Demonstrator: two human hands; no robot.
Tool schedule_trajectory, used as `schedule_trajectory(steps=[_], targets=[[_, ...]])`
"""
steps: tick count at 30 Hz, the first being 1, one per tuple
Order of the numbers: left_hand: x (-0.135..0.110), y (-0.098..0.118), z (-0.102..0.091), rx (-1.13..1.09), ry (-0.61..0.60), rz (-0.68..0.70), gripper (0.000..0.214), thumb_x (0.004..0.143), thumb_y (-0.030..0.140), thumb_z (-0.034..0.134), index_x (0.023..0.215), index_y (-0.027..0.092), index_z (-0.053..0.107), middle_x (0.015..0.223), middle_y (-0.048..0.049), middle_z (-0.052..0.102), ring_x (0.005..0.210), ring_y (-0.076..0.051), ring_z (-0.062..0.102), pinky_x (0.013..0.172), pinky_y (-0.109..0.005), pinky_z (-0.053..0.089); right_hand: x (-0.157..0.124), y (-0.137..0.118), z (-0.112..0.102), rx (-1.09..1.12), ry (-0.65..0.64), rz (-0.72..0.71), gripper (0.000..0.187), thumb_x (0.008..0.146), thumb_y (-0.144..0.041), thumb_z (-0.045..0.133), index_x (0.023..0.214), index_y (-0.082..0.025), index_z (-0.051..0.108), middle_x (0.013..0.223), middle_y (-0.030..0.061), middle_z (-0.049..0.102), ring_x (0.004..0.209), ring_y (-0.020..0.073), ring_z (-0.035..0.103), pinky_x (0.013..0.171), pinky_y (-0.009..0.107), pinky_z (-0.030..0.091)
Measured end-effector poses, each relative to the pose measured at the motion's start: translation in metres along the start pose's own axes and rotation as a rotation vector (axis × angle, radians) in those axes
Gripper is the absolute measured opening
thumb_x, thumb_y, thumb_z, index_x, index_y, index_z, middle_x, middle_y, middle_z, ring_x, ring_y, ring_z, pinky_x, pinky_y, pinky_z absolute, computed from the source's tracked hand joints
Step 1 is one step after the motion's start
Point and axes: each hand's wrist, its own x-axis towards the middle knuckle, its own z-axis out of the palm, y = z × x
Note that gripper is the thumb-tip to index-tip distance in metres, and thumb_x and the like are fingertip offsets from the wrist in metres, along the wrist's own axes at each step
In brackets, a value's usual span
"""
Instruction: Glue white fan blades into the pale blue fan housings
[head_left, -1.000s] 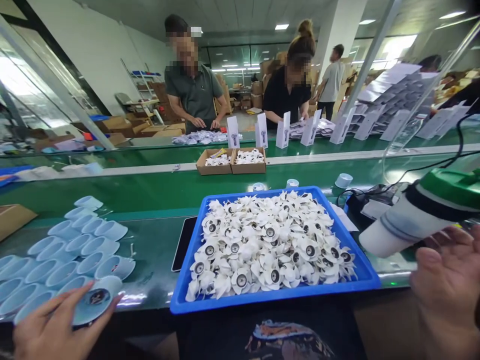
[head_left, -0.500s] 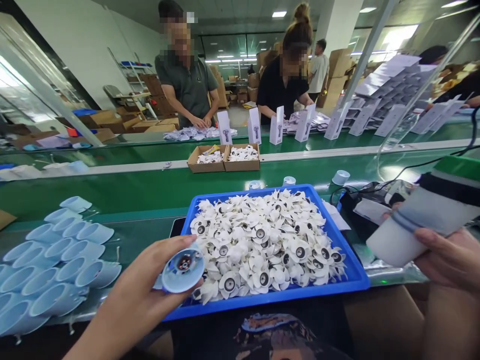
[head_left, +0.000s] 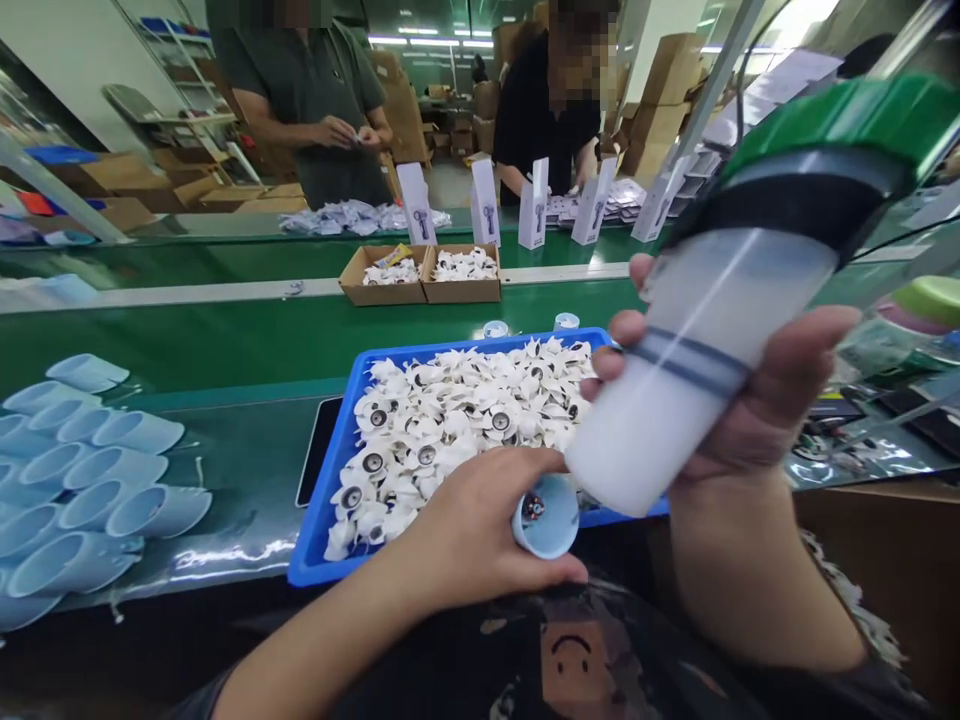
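My left hand [head_left: 469, 535] is closed round a small pale blue cup-shaped housing [head_left: 546, 515] with a motor showing inside, held just in front of the blue tray [head_left: 330, 470]. My right hand [head_left: 739, 415] grips a large white cylindrical tool [head_left: 712, 330] with a black and green top, its blunt end close beside the housing. The tray holds several white fan blades [head_left: 457, 420] in a heap.
Rows of pale blue housings [head_left: 90, 470] lie on the green bench at left. Two cardboard boxes [head_left: 420, 275] and upright white cartons [head_left: 484, 200] stand on the conveyor beyond. Two people work opposite. Cables and parts lie at right [head_left: 885, 400].
My left hand carried the blue housing from the left pile across to the centre. My right hand took hold of the white tool and swung it in towards the housing.
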Motion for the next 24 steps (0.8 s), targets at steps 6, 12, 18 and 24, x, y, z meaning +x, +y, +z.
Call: schedule_trajectory(steps=[6, 12, 18, 24], targets=[[-0.001, 0.0, -0.002, -0.138, 0.077, -0.033, 0.048, 0.072, 0.047, 0.085, 0.105, 0.02, 0.062, 0.099, -0.0017, 0.068, 0.086, -0.021, 0.064, 0.074, -0.033, 0.049, 0.004, 0.023, 0.023, -0.116, -0.072, -0.075, 0.059, 0.074, -0.056, 0.088, 0.119, -0.026, 0.066, 0.095, 0.0016, 0.065, 0.08, 0.0202, 0.065, 0.072, 0.033, 0.06], [-0.007, -0.004, 0.002, -0.162, 0.107, -0.063, 0.052, 0.071, 0.045, 0.084, 0.11, 0.02, 0.063, 0.103, -0.0037, 0.067, 0.092, -0.024, 0.064, 0.077, -0.036, 0.05, 0.005, 0.019, 0.036, -0.28, -0.043, -0.057, 0.056, 0.072, -0.062, 0.086, 0.113, -0.029, 0.066, 0.083, 0.0007, 0.063, 0.076, 0.0217, 0.064, 0.068, 0.033, 0.058], [-0.008, -0.006, -0.001, -0.186, 0.085, -0.068, 0.05, 0.07, 0.043, 0.085, 0.109, 0.021, 0.062, 0.103, -0.0023, 0.067, 0.092, -0.023, 0.064, 0.077, -0.037, 0.05, 0.005, 0.019, 0.043, -0.378, 0.038, -0.072, 0.053, 0.075, -0.069, 0.079, 0.109, -0.03, 0.064, 0.081, 0.0012, 0.062, 0.073, 0.0237, 0.063, 0.064, 0.035, 0.058], [-0.007, -0.004, -0.001, -0.104, 0.062, -0.012, 0.059, 0.07, 0.044, 0.086, 0.116, 0.018, 0.059, 0.107, -0.0055, 0.07, 0.094, -0.026, 0.066, 0.077, -0.04, 0.053, 0.007, 0.027, 0.041, -0.359, 0.079, -0.14, 0.051, 0.078, -0.054, 0.085, 0.116, -0.026, 0.066, 0.093, 0.0025, 0.064, 0.077, 0.0219, 0.064, 0.075, 0.036, 0.059]])
